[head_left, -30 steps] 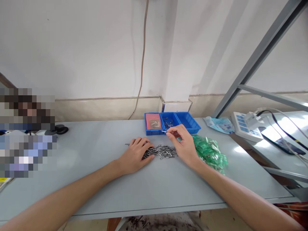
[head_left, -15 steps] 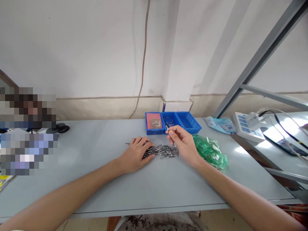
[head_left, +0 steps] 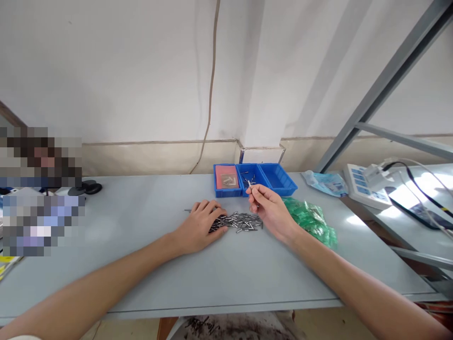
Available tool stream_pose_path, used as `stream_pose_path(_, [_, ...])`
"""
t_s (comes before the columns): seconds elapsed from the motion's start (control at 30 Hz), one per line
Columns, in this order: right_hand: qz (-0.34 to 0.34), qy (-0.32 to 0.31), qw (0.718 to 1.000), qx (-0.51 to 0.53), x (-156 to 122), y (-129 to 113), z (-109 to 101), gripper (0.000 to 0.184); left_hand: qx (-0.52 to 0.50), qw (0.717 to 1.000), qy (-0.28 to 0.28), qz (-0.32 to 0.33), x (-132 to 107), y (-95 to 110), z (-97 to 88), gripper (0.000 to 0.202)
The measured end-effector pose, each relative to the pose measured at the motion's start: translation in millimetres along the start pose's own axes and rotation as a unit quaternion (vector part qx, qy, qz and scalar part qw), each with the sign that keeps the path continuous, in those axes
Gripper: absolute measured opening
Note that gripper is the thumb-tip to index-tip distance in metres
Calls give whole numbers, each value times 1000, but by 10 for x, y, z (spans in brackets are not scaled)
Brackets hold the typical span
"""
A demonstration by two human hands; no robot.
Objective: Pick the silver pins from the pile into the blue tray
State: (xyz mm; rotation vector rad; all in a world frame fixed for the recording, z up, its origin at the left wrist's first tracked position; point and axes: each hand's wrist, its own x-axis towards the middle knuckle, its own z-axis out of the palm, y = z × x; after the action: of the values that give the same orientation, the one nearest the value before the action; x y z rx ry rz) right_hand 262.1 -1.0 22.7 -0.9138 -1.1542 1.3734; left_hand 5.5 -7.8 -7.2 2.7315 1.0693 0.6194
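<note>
My left hand [head_left: 203, 224] lies flat with its fingers spread over the left side of a pile of small metal pins [head_left: 242, 221] on the table; part of the pile is hidden under it. My right hand [head_left: 271, 208] is raised just right of the pile, thumb and forefinger pinching one small metal pin [head_left: 249, 184]. Beyond the pinch stands a blue divided tray [head_left: 279, 180]. A few pins [head_left: 247, 178] lie in its middle compartment, and a red card [head_left: 226, 177] with a small clear bag of parts fills its left one.
Green plastic bags [head_left: 313, 222] lie right of my right hand. Behind them are a blue-and-white packet [head_left: 325, 183] and a power strip [head_left: 366, 186] with cables. Black round objects [head_left: 91, 187] sit at the left rear. A metal frame [head_left: 382, 87] rises at the right.
My right hand has shifted slightly, and the pin in its pinch now points up more visibly towards the tray. My left hand stays on the pile.
</note>
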Motion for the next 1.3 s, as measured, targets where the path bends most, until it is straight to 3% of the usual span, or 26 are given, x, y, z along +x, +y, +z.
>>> stream_pose_path(0.33, [-82,1,977,-195,2,43,38,26,0,1000,-1,1,-2,-5,-2,26])
stream_pose_path(0.63, [-184,49,914,-358,-44,105,70,11,0,1000,0,2,-2,4,-10,28])
stream_pose_path(0.73, [-160,42,929,-332,-28,98,69,17,-2,1000,2,3,-4,3,-14,27])
stream_pose_path(0.87, [-23,23,987,-155,2,86,65,37,3,1000,-3,-2,-1,2,-8,26])
stream_pose_path(0.97, [32,58,996,-56,31,72,48,45,2,1000,-3,-1,0,2,0,27])
stream_pose_path(1.3, [0,132,990,-57,93,-3,-31,48,-6,1000,-2,2,-5,-4,-1,27])
